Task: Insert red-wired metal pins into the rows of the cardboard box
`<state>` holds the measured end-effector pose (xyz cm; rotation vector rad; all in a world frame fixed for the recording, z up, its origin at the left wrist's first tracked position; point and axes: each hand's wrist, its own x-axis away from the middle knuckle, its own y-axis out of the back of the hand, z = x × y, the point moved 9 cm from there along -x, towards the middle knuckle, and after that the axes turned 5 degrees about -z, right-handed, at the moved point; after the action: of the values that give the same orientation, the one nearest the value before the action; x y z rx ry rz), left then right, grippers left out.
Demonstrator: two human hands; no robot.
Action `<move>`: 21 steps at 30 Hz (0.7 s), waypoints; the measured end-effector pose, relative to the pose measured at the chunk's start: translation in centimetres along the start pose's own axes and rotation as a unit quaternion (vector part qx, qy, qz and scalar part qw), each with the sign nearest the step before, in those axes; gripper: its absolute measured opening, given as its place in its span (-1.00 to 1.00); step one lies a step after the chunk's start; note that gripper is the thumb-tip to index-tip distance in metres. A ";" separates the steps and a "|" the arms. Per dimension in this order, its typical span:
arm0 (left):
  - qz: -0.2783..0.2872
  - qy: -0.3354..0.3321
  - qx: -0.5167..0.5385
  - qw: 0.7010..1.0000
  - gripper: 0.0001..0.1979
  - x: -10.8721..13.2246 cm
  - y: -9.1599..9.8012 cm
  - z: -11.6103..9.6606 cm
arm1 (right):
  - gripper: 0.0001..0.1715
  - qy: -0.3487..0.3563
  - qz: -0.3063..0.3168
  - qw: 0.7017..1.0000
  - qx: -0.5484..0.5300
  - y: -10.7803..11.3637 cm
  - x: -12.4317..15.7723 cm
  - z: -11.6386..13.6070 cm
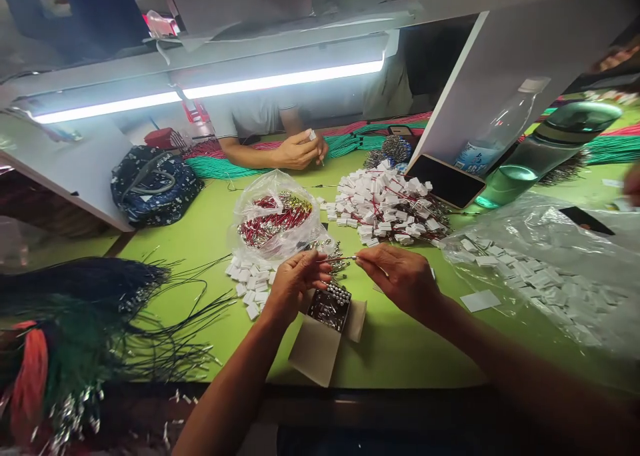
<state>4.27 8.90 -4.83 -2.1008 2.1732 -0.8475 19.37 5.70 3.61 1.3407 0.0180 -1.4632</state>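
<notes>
Between my two hands a thin red wire (340, 259) is stretched, with a small metal piece at its right end. My left hand (299, 279) pinches the wire's left part between thumb and forefinger. The fingertips of my right hand (397, 276) are closed on the metal end. Just below them stands an open cardboard box (316, 349) of small shiny metal parts. Behind my left hand lies a clear plastic bag (275, 216) of red wires with metal ends. White connectors (250, 283) are scattered beside the bag, and a large pile of white connectors (385, 203) lies behind my right hand.
Dark wire bundles (80, 283) cover the left side. A phone (447, 181), a green bottle (545, 149) and a clear bottle (500, 129) stand or lean at the right, behind a plastic sheet (550, 276) with white pieces. Another person's hands (303, 151) are across the table, under a lamp.
</notes>
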 end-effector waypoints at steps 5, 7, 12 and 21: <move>0.010 -0.009 -0.050 0.999 -0.63 -0.1 0.5 -0.7 | -0.79 -0.029 -0.004 0.998 -0.049 0.3 -0.4 -0.5; 0.018 -0.022 -0.075 0.997 -0.68 0.0 0.7 -1.2 | -0.81 -0.064 0.011 0.992 -0.104 0.2 -0.5 -0.8; 0.081 -0.026 -0.089 0.992 -0.75 0.6 0.8 -2.5 | -0.80 -0.225 0.089 0.919 -0.310 -2.1 -0.1 -2.2; -0.090 -0.183 -0.248 0.947 -0.79 0.1 6.5 -8.4 | -0.85 -0.107 0.106 0.976 -0.158 -6.1 -0.7 -2.7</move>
<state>-4.85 11.71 -0.05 -2.4403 2.1678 0.1236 16.92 10.35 -0.58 0.8962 -0.0297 -1.3511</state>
